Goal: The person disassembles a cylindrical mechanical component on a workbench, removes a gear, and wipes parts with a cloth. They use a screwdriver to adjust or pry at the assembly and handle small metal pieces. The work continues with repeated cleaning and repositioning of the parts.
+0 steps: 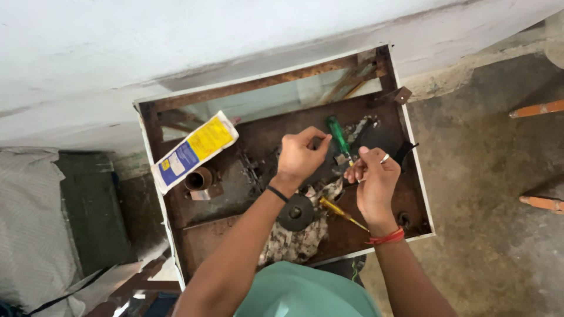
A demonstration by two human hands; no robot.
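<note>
Pinching air with left hand [299, 155] – grasping nothing visible, right hand [373, 176] clutching green screwdriver [337, 135].

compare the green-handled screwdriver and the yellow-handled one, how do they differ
The green-handled screwdriver stands near upright beside the right hand; the yellow-handled screwdriver lies flat on the rusty metal frame between the forearms, untouched. Green handle is opaque; yellow looks translucent amber. Both lie inside the frame.
</note>
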